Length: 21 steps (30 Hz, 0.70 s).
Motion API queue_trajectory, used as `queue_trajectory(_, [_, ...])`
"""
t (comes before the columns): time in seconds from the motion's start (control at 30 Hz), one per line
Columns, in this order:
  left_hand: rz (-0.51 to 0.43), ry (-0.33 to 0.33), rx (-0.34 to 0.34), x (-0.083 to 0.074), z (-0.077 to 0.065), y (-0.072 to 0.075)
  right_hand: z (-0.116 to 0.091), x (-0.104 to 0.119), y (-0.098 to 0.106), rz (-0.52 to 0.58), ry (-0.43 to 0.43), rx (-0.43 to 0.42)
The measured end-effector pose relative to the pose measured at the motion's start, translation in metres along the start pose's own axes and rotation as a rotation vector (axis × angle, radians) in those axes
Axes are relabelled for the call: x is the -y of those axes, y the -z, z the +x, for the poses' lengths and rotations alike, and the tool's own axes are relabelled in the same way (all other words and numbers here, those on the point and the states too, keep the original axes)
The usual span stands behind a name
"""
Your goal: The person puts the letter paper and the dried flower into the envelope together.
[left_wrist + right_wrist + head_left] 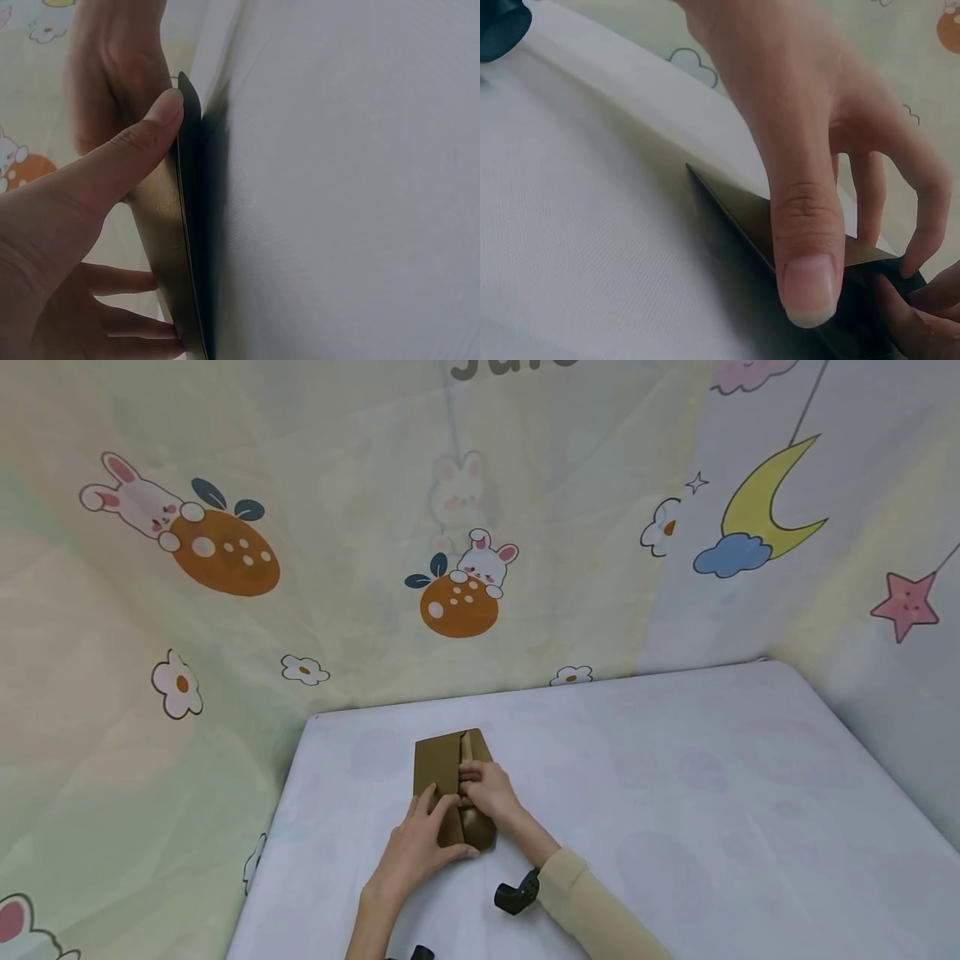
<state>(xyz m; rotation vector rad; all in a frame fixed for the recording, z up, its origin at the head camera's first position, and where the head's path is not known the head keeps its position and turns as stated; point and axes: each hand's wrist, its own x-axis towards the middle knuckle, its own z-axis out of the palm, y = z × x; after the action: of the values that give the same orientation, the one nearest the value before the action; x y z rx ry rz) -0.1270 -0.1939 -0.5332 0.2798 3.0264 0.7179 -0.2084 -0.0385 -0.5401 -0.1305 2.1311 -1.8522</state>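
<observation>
A gold-brown folding case (437,764) lies on the white table, with a flat panel on its left and a gap along its right part. My left hand (416,843) holds the near end, the thumb at the edge and the fingertips on the panel. In the left wrist view, that thumb (139,146) presses the rim of the case (169,225). My right hand (487,791) grips the case along the gap with curled fingers, its fingertips partly hidden there. The right wrist view shows a pointed corner of the case (720,195) and its dark inner side beside the left hand (802,112).
The white table (675,793) extends to the right of the hands. A cloth wall with printed rabbits and flowers (337,568) stands behind and at the left. A black wrist camera (517,893) sits at the right sleeve (592,902).
</observation>
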Motion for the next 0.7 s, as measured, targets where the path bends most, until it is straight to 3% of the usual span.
queue_trajectory(0.23, [0.038, -0.014, -0.003, -0.0013, -0.0008, -0.0001, -0.0028, 0.0015, 0.0056, 0.125, -0.028, 0.017])
queue_trajectory(0.5, [0.061, -0.009, -0.009, -0.0021, -0.0036, -0.0012, -0.0035, 0.0011, 0.0086, 0.128, -0.054, 0.039])
queue_trajectory(0.7, [0.049, 0.000, 0.003, -0.0040, -0.0033, -0.0033, -0.0055, 0.0015, 0.0086, 0.060, -0.048, 0.040])
